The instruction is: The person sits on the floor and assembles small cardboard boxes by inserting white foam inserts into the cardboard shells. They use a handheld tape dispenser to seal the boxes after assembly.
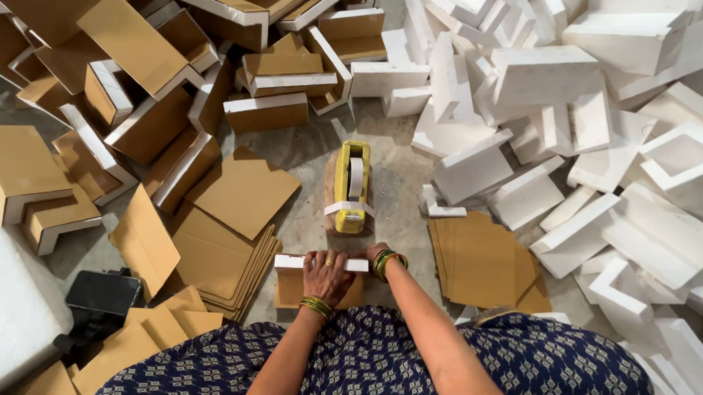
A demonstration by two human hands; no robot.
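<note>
- A grey concrete floor (399,184) carries everything; brown card-faced corner pieces (135,93) pile toward its upper left, bare white foam pieces (592,113) toward its upper right.
- The left hand (328,274) lies flat, fingers spread, pressing on a foam-and-card block (316,287) at the floor's lower middle.
- The right hand (374,254) touches the block's right end; its grip is hidden.
- A yellow tape dispenser (352,188) stands just beyond; flat brown card sheets (483,262) lie to the right.

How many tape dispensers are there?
1. The yellow tape dispenser stands on the floor just beyond the foam corner piece under both hands; the piles could hide more.
</note>
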